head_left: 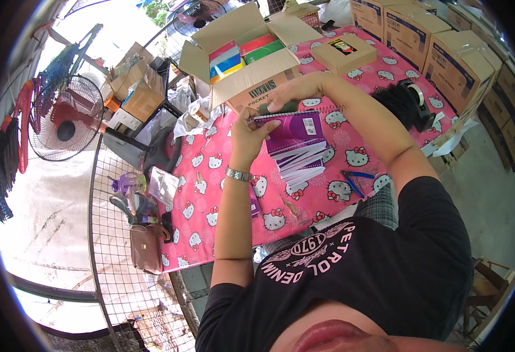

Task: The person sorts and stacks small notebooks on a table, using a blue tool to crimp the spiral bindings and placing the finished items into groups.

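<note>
My left hand (250, 134) grips a purple notebook (292, 130) near its left end, thumb on the cover. A black spiral coil (331, 108) runs along the notebook's far edge, and its loose end sticks out to the right. My right hand (295, 92) is bent over that edge, fingertips closed at the coil; the exact pinch is partly hidden. Under the held notebook, a fanned pile of notebooks (301, 167) shows white page edges. Part of another purple notebook (255, 205) lies beside my left forearm. Blue-handled pliers (357, 182) rest to the right of the pile.
An open carton (263, 88) of colourful notebooks stands at the back, beside a flat brown box (344, 56). At right are a black bristly heap (395, 102), a tape dispenser (419, 105) and stacked cartons (460, 64). A brown bag (146, 249) sits at the table's left edge.
</note>
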Tool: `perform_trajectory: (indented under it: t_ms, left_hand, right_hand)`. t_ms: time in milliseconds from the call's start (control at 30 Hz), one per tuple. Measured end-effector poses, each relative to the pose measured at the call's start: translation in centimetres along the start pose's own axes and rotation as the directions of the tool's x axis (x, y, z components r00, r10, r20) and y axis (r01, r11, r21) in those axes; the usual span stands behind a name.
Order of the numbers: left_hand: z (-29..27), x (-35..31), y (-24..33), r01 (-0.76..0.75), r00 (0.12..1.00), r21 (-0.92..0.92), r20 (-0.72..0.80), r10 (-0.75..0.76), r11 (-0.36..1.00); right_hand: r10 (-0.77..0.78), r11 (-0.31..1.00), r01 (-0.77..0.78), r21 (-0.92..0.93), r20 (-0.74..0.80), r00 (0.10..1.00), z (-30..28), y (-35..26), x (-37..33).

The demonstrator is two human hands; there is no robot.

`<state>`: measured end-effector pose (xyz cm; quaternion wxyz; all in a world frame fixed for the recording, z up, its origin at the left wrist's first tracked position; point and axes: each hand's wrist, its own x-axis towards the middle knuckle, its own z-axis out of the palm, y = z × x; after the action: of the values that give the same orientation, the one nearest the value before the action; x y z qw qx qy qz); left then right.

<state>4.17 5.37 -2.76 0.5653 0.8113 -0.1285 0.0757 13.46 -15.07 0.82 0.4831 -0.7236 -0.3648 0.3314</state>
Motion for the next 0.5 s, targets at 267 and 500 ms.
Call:
perform_trajectory:
  t_ms: [267,500]
  left_hand:
    - [-0.5,-1.2,1.1,-0.063,0.997,-0.087,-0.041,0.06,0.994]
    - [-0.7,-0.1,0.5,-0.04,0.99,-0.092,0.133,0.052,0.995]
  right_hand:
    - [-0.11,0.994,0.104,-0.037,-0.347,0.932,-0.4,3.8,0.2]
    - [0.181,0.567,-0.677,-0.469,-0.732,0.657,6.9,29.3,-4.7]
